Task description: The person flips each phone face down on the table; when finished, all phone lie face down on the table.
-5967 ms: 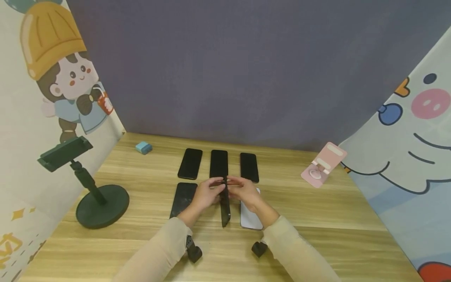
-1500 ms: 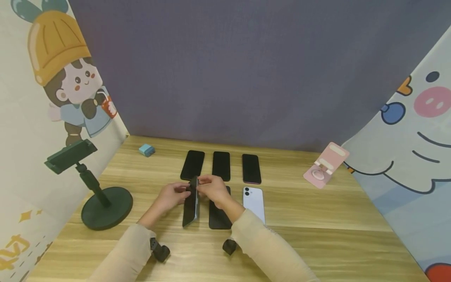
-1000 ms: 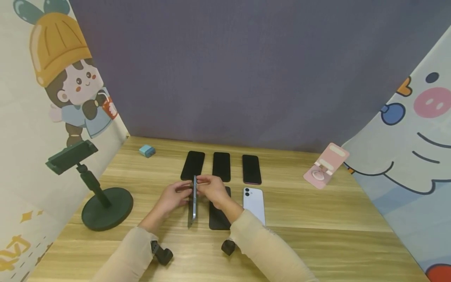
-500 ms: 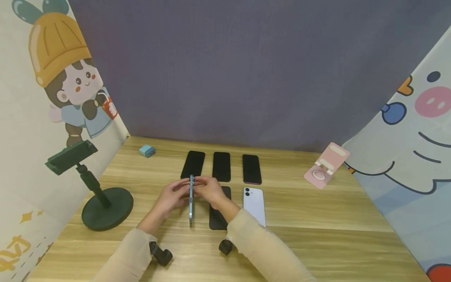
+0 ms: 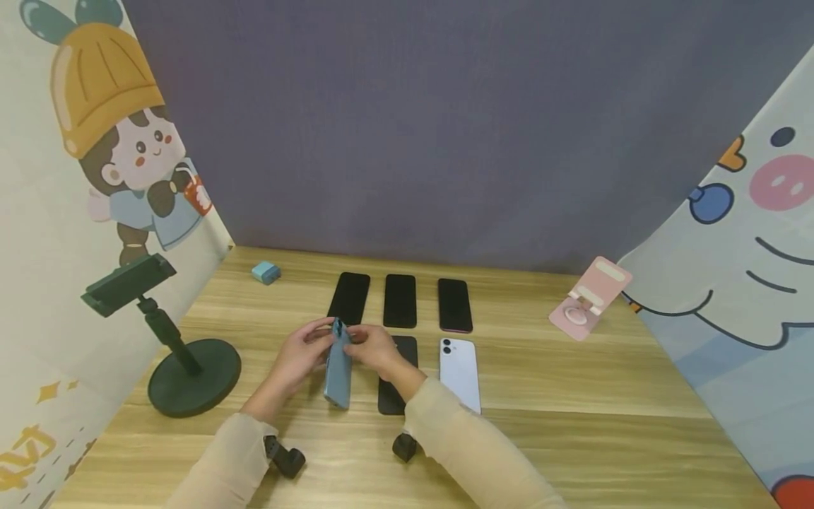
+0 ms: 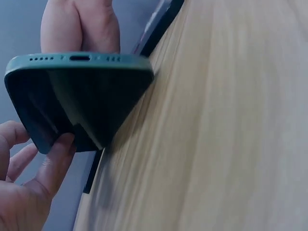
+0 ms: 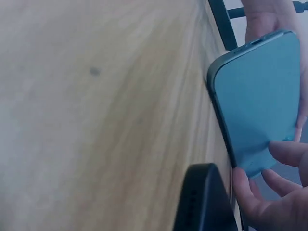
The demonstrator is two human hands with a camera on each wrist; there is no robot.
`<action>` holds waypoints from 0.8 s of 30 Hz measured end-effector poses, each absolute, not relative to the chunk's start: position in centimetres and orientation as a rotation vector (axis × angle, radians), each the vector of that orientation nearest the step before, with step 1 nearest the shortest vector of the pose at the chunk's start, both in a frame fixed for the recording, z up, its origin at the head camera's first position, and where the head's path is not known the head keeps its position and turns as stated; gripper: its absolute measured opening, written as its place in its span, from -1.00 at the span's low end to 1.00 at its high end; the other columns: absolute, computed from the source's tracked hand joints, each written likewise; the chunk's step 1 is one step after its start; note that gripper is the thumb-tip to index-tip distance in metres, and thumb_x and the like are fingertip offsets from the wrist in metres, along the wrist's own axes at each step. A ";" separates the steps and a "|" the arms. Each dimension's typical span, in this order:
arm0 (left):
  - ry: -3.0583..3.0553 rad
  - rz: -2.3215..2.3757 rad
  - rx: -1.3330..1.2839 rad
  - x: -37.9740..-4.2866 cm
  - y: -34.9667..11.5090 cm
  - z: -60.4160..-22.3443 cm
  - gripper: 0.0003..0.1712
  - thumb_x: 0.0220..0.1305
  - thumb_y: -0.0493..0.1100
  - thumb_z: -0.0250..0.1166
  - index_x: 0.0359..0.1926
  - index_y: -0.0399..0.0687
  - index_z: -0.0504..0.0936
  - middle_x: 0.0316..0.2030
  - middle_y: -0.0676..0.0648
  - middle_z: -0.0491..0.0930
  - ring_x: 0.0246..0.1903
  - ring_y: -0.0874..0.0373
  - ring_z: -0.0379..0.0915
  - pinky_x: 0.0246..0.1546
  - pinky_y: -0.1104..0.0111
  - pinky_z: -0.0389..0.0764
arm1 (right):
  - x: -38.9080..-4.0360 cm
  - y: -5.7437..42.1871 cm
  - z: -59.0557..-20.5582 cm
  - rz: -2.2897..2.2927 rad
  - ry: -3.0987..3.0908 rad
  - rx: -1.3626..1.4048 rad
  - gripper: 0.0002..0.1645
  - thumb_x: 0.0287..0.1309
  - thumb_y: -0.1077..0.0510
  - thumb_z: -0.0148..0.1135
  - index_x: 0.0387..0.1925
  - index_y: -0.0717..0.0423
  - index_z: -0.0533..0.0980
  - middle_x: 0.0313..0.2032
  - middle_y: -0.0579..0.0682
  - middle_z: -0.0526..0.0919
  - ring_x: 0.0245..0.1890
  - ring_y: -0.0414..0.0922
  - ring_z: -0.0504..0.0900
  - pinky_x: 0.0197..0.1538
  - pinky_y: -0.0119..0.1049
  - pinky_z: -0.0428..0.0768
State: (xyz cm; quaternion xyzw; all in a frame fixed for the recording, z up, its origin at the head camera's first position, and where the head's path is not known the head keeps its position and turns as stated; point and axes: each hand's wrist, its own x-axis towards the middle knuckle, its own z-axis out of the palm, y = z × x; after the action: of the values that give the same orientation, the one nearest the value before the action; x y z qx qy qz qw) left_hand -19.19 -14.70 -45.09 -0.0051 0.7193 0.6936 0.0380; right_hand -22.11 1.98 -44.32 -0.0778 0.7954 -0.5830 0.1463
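Both hands hold a blue smartphone [image 5: 339, 371], tilted on its long edge with its far end towards the black phones. My left hand [image 5: 302, 359] grips that far end from the left; in the left wrist view its thumb [image 6: 57, 161] lies on the dark screen [image 6: 79, 98]. From the right, my right hand [image 5: 376, 351] pinches the phone's far end, and the right wrist view shows fingertips [image 7: 281, 151] on the blue back. Beside the right hand lies a black phone [image 5: 392, 392], partly covered by the forearm. A white phone [image 5: 459, 371] lies face down farther right.
Behind the hands lie three black-screened phones: left [image 5: 350, 297], middle [image 5: 400, 300] and right [image 5: 454, 304]. A dark green phone stand [image 5: 191, 378] is at the left, a pink folding stand [image 5: 588, 300] at the right. A small blue block [image 5: 266, 272] sits back left.
Six seconds ago both hands held a dark phone in the middle; a black phone lies there now. The hands have moved left to the blue phone and turned it from screen side to blue back.
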 end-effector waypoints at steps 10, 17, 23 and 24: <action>2.661 1.613 0.018 -19.1 -15.7 -45.7 -0.54 0.27 -0.37 0.24 0.19 -0.38 0.48 0.08 -0.41 0.49 -0.01 -0.22 0.52 -0.12 0.15 0.62 | -22.1 1.6 -44.7 -1.331 2.575 -0.325 -0.53 0.09 0.28 0.40 0.09 0.23 0.58 -0.05 0.13 0.65 -0.05 -0.04 0.60 -0.05 -0.25 0.58; 2.768 1.366 0.008 -19.5 -15.8 -45.3 -0.53 0.23 -0.34 0.30 0.16 -0.35 0.51 -0.07 -0.33 0.58 -0.11 -0.15 0.54 -0.18 0.12 0.61 | -22.4 1.2 -44.7 -1.134 2.692 -0.333 -0.51 0.05 0.24 0.44 0.07 0.18 0.59 -0.14 0.10 0.67 -0.16 -0.09 0.60 -0.13 -0.28 0.59; 2.741 1.316 -0.009 -19.8 -15.6 -45.0 -0.51 0.24 -0.32 0.29 0.19 -0.32 0.49 -0.04 -0.34 0.55 -0.06 -0.16 0.52 -0.15 0.11 0.60 | -22.6 1.2 -44.5 -1.025 2.742 -0.314 -0.50 0.03 0.19 0.47 0.06 0.14 0.59 -0.23 0.02 0.65 -0.25 -0.13 0.57 -0.18 -0.32 0.57; 2.743 1.303 -0.007 -19.9 -15.5 -44.9 -0.51 0.24 -0.32 0.29 0.19 -0.31 0.49 -0.04 -0.33 0.55 -0.07 -0.15 0.52 -0.16 0.11 0.60 | -22.6 1.2 -44.4 -1.016 2.742 -0.308 -0.49 0.03 0.18 0.48 0.07 0.14 0.59 -0.23 0.02 0.65 -0.25 -0.13 0.57 -0.18 -0.31 0.56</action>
State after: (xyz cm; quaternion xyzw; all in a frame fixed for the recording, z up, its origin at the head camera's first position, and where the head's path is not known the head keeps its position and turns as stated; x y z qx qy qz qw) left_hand -19.85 -15.53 -44.93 -0.0024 0.9020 0.4285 0.0522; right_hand -22.57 1.17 -44.42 -0.1042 0.9277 -0.3440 0.1006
